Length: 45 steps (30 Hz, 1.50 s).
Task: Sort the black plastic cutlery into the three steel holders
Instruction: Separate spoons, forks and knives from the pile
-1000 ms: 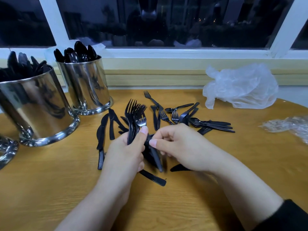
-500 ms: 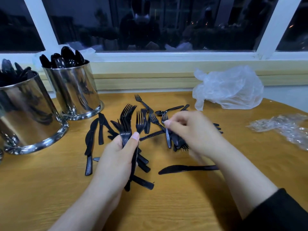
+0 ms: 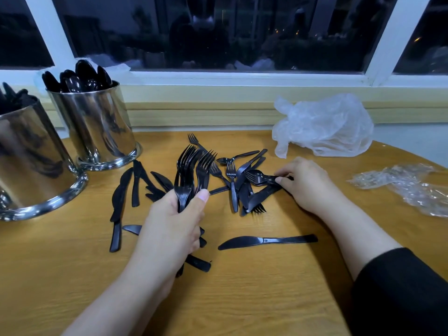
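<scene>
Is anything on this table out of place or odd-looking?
Nothing looks broken or spilled. One knife lies alone near the front, apart from the tangled pile of forks, knives and a spoon. A crumpled plastic bag sits at the back. Otherwise it is simply unsorted cutlery.

You have two steel holders (image 3: 99, 127) in view at ten o'clock, the farther one packed with spoons (image 3: 80, 77) too overlapped to count. One bundle of forks (image 3: 191, 170) stands in your left hand (image 3: 169, 229). One lone knife (image 3: 266, 241) lies at five o'clock, one spoon (image 3: 236, 158) at one o'clock, and two plastic bags (image 3: 322, 126) at two o'clock.
</scene>
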{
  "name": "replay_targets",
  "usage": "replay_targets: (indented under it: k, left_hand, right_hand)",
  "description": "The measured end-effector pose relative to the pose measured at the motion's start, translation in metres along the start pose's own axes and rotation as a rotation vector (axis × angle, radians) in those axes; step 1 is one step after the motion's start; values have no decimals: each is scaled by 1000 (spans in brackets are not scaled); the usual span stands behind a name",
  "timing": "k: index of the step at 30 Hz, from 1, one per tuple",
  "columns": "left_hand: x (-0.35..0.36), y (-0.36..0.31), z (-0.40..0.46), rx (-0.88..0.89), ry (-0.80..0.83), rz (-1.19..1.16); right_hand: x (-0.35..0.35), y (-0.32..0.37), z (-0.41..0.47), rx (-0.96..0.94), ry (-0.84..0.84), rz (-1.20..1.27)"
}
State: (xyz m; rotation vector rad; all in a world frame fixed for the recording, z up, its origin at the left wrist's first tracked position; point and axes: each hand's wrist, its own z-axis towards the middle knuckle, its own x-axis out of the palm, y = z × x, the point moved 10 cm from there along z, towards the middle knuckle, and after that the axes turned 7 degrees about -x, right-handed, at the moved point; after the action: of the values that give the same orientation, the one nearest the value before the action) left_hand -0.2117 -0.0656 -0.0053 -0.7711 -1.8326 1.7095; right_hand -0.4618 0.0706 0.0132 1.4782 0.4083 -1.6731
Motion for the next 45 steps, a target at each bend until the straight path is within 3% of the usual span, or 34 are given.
replay_targets:
  k: [15, 29, 39, 45]
  left_hand:
    - [1, 13, 12, -18, 54, -2]
    - [3, 18, 18, -52, 75, 14]
    - [1, 16, 17, -28, 69, 26]
    - [2, 16, 18, -39, 83, 6]
  right_hand:
    - [-5, 5, -3, -11, -16, 132]
    - [4, 1, -3, 45, 87, 150]
    - [-13, 11, 0, -46, -65, 107]
    - [-5, 26, -5, -133, 56, 146]
